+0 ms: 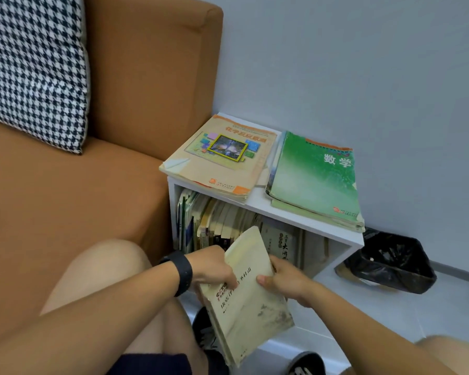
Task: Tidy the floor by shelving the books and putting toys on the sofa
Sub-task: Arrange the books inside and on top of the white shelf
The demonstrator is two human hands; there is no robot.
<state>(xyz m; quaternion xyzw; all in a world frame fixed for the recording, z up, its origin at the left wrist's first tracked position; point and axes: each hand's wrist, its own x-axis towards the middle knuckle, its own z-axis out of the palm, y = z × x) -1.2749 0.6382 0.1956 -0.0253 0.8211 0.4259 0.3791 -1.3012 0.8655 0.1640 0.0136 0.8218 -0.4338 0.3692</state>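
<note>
In front of the white shelf (266, 209) beside the brown sofa (65, 198), left hand (214, 269) and right hand (284, 280) both grip a pale paperback book (248, 301), its upper end tilted toward the compartment of upright books (217, 223); two textbooks lie on top

The sofa (65, 198) wears matt brown woven cloth; its cushion (33, 69) is houndstooth fabric. The shelf (266, 205) looks like smooth white laminated board. The paper book (249, 299) is yellowed, matt and stained, while the green book (314, 177) has a glossier, scuffed cover. The bin bag (390, 262) is shiny black plastic.
</note>
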